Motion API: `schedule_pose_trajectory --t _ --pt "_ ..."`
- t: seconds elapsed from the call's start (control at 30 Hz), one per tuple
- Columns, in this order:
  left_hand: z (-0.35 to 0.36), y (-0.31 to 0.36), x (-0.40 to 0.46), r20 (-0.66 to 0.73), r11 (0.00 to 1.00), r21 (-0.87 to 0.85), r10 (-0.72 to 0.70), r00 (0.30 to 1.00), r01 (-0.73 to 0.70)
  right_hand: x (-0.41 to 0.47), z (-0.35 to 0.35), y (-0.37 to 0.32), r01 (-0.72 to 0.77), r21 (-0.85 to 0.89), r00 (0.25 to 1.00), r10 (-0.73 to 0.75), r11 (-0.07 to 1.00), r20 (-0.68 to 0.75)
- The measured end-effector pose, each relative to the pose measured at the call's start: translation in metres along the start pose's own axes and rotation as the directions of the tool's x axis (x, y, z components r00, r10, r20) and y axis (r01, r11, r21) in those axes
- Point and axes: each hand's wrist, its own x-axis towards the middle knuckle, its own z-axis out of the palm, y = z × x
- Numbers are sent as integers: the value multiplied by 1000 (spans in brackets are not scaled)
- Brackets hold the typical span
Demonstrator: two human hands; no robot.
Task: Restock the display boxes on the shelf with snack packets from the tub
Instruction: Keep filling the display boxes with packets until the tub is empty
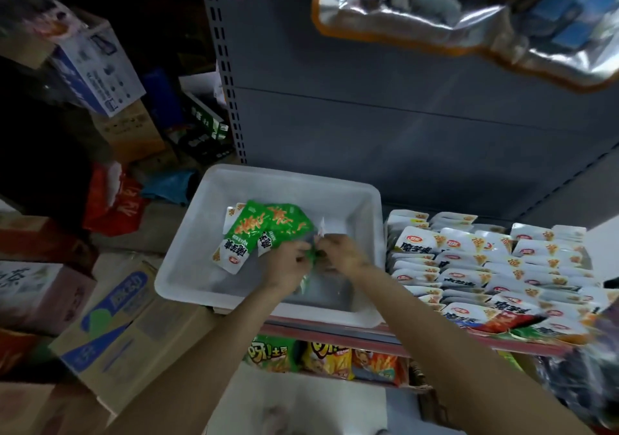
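- I judge the restocking well along: the display boxes (485,267) on the shelf (368,329), just right of the tub (207,200), are packed with rows of white packets, and I see no obvious gap in them.
- The tub looks nearly emptied. I count only a small cluster of green and white snack packets (258,230) lying toward its left side; much of its floor is bare.
- What is left, as I read it, is to gather these last packets and carry them across to the boxes on the right.
- My left hand (284,264) is down inside the tub with its fingers curled, pinching the lower edge of the green packets.
- My right hand (345,254) is just beside it, fingers curled too, and seems to grip a small pale packet corner sticking up above it; I cannot tell exactly what it holds, since blur hides the contact.
- The two hands nearly touch in the middle of the tub, the packets fanning up and left from them.
- The display boxes sit well to the right of both hands.
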Motion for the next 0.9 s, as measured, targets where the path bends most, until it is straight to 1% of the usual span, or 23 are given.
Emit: schedule_pose_trajectory --t 0.03,0.1,0.17,0.2,0.27,0.33,0.4,0.5,0.6,0.7,0.73,0.8,0.9 --pt "0 7 -7 -39 997 3 79 996 -79 -4 -6 -7 -9 63 1000 9 998 3" --pt "0 15 -14 -116 972 75 228 967 -221 -10 -18 -19 10 152 1000 -9 988 -8" --pt "0 26 -18 -137 922 147 378 916 -359 -18 -34 -31 90 213 995 -80 973 -57" --pt "0 34 -20 -142 891 169 446 884 -422 -22 -43 -36 149 210 987 -132 966 -96" --pt "3 50 -23 -156 839 202 536 829 -505 -34 -66 -42 287 163 950 -259 944 -173" --pt "10 71 -23 -181 805 225 589 788 -549 -48 -92 -43 406 157 900 -365 900 -238" --pt "24 92 -21 -203 771 240 634 747 -590 -63 -123 -40 462 174 865 -399 870 -303" --pt "54 126 -22 -187 730 242 681 708 -639 -82 -175 -25 513 180 814 -408 839 -413" --pt "90 167 -27 -103 697 229 712 695 -680 -99 -231 -3 572 164 743 -423 804 -518" --pt "128 207 -31 -41 670 263 727 685 -695 -109 -284 25 607 205 724 -427 768 -542" --pt "140 218 -31 -8 664 289 722 692 -689 -111 -300 34 609 218 723 -420 763 -548" --pt "165 235 -29 79 664 350 681 728 -660 -111 -329 51 610 221 719 -414 761 -558" --pt "194 253 -21 180 665 452 585 791 -595 -108 -358 69 601 245 733 -402 761 -549"
